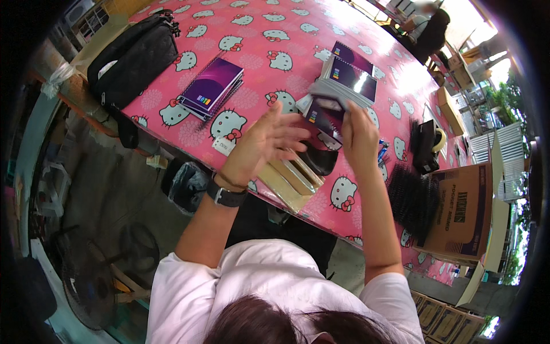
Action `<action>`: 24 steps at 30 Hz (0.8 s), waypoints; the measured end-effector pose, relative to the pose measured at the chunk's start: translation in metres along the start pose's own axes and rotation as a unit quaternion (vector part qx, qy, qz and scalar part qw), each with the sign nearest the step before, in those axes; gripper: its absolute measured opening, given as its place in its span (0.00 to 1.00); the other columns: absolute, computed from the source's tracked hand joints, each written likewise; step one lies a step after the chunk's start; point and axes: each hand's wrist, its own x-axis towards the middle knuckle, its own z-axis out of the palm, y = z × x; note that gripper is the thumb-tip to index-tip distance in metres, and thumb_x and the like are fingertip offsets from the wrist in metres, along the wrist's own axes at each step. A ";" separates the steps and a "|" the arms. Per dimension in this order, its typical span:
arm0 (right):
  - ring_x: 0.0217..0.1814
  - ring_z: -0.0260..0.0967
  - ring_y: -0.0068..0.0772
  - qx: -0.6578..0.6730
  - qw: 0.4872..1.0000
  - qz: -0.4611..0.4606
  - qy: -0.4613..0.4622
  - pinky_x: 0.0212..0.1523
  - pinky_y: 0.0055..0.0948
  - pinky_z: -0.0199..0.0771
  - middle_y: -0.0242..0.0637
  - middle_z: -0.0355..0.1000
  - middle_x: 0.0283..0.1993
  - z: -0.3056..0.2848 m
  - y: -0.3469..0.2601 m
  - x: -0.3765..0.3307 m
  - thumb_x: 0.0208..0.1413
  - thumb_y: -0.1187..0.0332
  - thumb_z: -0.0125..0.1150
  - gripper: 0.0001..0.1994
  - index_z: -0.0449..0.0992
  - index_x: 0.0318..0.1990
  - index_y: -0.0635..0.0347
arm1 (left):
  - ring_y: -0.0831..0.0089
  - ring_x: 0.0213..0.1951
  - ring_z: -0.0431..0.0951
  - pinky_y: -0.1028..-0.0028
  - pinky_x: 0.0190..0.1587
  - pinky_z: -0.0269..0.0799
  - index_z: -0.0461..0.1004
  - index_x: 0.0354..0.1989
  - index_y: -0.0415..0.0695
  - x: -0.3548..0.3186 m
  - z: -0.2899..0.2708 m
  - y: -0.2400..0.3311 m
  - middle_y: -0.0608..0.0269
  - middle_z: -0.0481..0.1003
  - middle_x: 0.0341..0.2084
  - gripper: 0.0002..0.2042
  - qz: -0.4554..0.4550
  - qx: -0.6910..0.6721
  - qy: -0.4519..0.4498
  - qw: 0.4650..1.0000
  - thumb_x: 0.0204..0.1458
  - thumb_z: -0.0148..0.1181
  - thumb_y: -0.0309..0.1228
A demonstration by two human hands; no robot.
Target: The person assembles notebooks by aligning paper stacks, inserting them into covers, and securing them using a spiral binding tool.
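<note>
My right hand (362, 136) grips the edge of a small dark purple notebook (324, 118), held tilted just in front of a stack of notebooks (356, 82). Its fingers are partly hidden behind the hand. My left hand (269, 139), a dark watch on its wrist, is raised with its fingers spread and nothing in it. Below the hands, a tan block-like piece with clear wrapping or tape (292, 180) lies at the table's near edge, beside a curved black object (321, 159). To the left sits another pile of purple spiral notebooks (213, 86).
The table has a pink patterned cover (258, 69). A black bag (137, 63) lies at the far left. On the right are a tape dispenser (428, 146), black spiral coils (409, 198) and an open cardboard box (458, 209). A fan (91, 281) stands lower left. People (427, 31) are in the background.
</note>
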 end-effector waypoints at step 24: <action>0.29 0.71 0.30 0.196 0.957 0.215 -0.015 0.31 0.24 0.72 0.40 0.70 0.31 -0.030 -0.068 -0.114 0.44 0.81 0.65 0.11 0.76 0.38 0.66 | 0.83 0.40 0.70 0.78 0.48 0.66 0.73 0.42 0.41 0.013 -0.023 0.011 0.70 0.75 0.35 0.08 0.074 0.331 -0.239 0.910 0.54 0.61 0.25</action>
